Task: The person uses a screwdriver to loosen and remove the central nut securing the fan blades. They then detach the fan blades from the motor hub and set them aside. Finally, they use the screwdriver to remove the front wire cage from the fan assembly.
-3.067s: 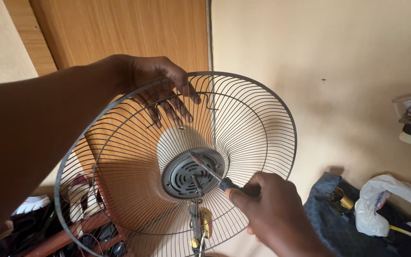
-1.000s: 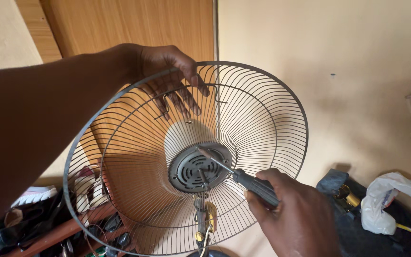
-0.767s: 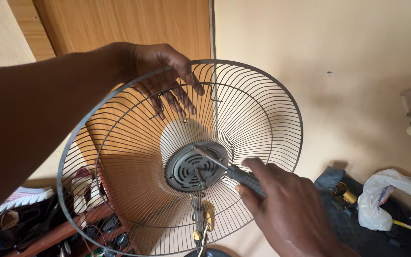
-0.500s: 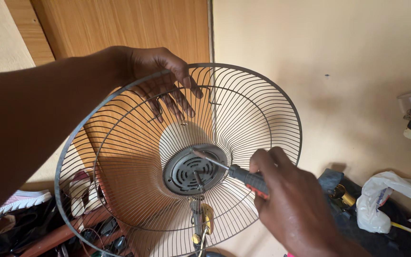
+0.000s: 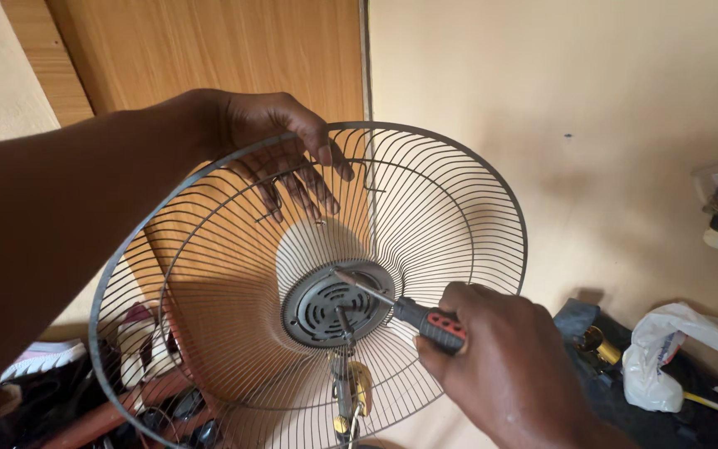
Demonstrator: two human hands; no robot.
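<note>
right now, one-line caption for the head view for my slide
Left hand steadies a wire fan guard by its rim while the right hand angles a screwdriver into the grey centre hub.

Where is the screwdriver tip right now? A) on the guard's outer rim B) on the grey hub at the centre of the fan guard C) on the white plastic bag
B: the right hand holds the screwdriver with its shaft angled onto the grey hub of the fan guard.

The guard [image 5: 425,191] is looking like thin grey metal wire, a bit dull. The hub [image 5: 326,309] is showing matt grey plastic. The screwdriver [image 5: 425,320] is sporting a shiny metal shaft and black-and-red rubbery grip. The door [image 5: 209,50] behind is looking like smooth wood-grain.
</note>
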